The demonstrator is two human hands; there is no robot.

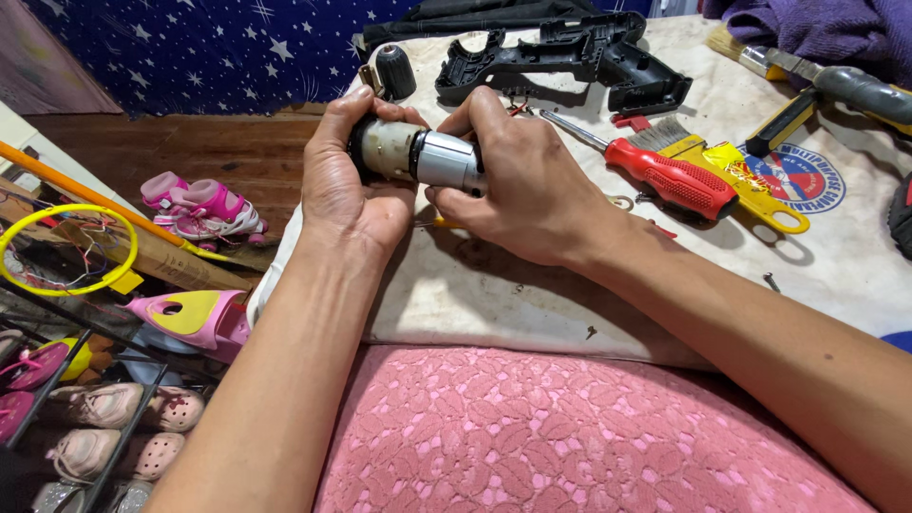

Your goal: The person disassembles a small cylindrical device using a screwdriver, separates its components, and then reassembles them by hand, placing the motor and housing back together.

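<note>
Cluttered with tools, a cloth-covered table (532, 294) filled the right half of the frame, with a wooden floor, a star-patterned blue curtain (190, 47) and racks of children's shoes at left. At centre, a person's two bare hands held a drill's motor and gearbox assembly (418, 155) just above the cloth: the left hand (347, 180) was wrapped around the pale motor end, the right hand (518, 176) closed over the silver gearbox end, so that both grips were shut tight on the one part. The disassembly appeared well advanced. The black drill housing shell (570, 57) lay opened and empty at the upper centre of the frame, and the black chuck (394, 71) stood apart beside it, already off. A red-handled screwdriver (665, 176) rested just right of the hands, near a yellow-handled brush (731, 171). A loose screw (771, 281) lay at right on the cloth. Whether the motor and gearbox were being parted or joined could not be told; the housing was not yet closed around them.
</note>
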